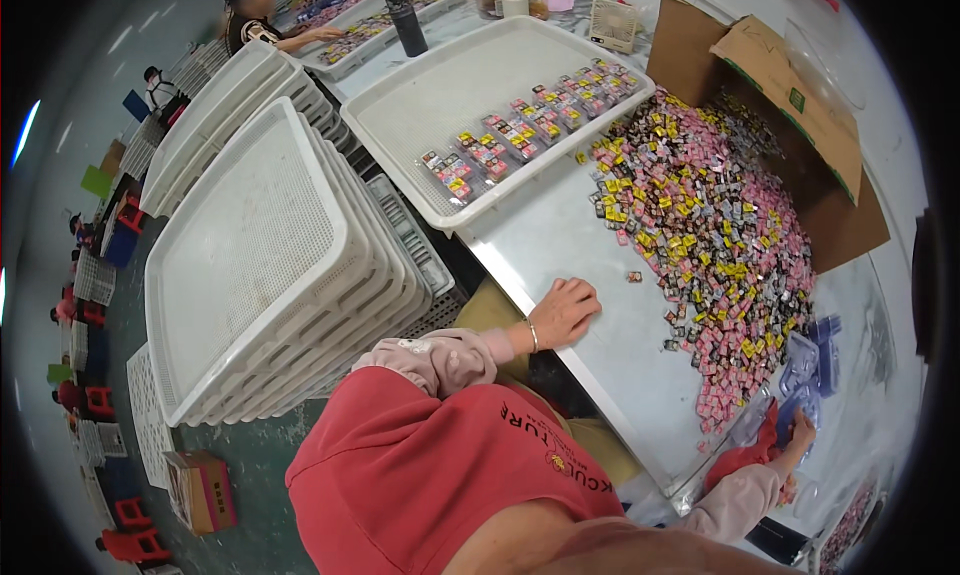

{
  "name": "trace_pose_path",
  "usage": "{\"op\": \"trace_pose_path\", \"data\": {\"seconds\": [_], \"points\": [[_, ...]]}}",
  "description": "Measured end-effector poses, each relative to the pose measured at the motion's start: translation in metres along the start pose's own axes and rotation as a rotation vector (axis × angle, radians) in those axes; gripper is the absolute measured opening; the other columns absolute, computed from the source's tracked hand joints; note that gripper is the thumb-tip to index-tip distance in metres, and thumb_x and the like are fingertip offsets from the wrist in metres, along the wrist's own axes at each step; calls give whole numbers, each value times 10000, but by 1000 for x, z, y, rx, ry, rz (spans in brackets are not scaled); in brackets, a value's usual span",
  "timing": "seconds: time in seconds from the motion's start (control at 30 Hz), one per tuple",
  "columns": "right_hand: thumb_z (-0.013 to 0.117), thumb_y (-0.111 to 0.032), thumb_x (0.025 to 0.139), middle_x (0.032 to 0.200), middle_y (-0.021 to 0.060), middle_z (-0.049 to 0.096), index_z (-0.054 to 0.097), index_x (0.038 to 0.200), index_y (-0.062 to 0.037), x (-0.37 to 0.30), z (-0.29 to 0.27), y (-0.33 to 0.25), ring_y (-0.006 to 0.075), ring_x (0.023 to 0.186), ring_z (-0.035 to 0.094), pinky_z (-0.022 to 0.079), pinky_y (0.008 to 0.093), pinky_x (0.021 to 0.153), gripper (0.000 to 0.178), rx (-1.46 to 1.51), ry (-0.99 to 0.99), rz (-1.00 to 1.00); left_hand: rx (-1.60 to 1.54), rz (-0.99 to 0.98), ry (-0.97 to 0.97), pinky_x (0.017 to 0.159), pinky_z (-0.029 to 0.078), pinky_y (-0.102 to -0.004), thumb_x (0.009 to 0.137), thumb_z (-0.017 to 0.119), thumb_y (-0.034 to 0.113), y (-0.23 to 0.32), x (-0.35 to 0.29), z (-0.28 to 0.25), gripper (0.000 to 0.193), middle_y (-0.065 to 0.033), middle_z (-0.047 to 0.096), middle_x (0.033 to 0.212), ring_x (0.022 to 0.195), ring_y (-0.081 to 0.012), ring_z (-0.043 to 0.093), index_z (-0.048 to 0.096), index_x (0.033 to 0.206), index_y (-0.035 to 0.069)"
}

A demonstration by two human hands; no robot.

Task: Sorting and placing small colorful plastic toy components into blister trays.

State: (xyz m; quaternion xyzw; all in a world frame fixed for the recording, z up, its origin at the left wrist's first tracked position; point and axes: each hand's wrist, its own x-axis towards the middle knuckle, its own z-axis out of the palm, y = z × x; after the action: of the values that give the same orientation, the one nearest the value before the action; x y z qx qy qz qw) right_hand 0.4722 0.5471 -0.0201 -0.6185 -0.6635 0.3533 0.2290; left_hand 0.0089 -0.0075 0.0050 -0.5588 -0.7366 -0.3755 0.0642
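Observation:
My left hand (pixel 565 313) rests at the near edge of the metal-topped table (pixel 560 237), its fingers curled down; anything under them is hidden. A small wrapped piece (pixel 634 276) lies just beyond it. Off to the right, my right hand (pixel 797 437) grips a clear bluish plastic blister tray (pixel 800 407), next to more such trays (pixel 826 355). Close by that wrist lies a red cloth-like thing (pixel 745 457). A big heap of small wrapped pieces (pixel 715 245), pink, yellow, black and grey, spreads over the table's right part.
An opened cardboard box (pixel 815 105) stands behind the heap. A white tray (pixel 400 105) holds a row of filled clear packs (pixel 520 130). Stacked white perforated trays (pixel 250 245) rise at my left. A dark bottle (pixel 406 23) and another person (pixel 255 20) are farther off.

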Motion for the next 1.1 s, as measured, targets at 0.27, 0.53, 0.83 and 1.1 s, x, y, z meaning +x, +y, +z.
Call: {"op": "trace_pose_path", "data": {"seconds": [0.27, 0.53, 0.83, 1.1], "points": [[724, -322, 820, 618, -68, 533, 664, 760, -106, -17, -3, -15, 36, 478, 421, 310, 189, 412, 232, 155, 84, 165, 6, 0, -12, 789, 353, -363, 721, 614, 47, -1, 0, 2, 209, -51, 493, 945, 953, -227, 490, 560, 914, 108], [710, -348, 837, 586, -70, 527, 606, 672, -156, -27, -26, -4, 48, 475, 434, 322, 209, 428, 274, 320, 50, 212, -18, 18, 4, 798, 347, -367, 724, 605, 55, -1, 1, 5, 204, -55, 487, 954, 949, -232, 478, 554, 913, 114], [714, -409, 822, 538, -44, 498, 586, 622, -129, -46, -3, -28, 81, 426, 389, 270, 252, 399, 367, 309, 104, 169, 26, -7, 9, 810, 347, -367, 711, 622, 71, -3, -8, 6, 215, -56, 475, 953, 959, -227, 467, 533, 903, 112], [686, -334, 859, 538, -43, 484, 551, 601, -123, -35, 13, -17, 65, 457, 403, 299, 233, 413, 359, 398, 150, 134, 11, -17, -32, 823, 345, -363, 700, 623, 66, -4, -10, 2, 238, -61, 469, 962, 972, -227, 466, 533, 918, 102]]}}
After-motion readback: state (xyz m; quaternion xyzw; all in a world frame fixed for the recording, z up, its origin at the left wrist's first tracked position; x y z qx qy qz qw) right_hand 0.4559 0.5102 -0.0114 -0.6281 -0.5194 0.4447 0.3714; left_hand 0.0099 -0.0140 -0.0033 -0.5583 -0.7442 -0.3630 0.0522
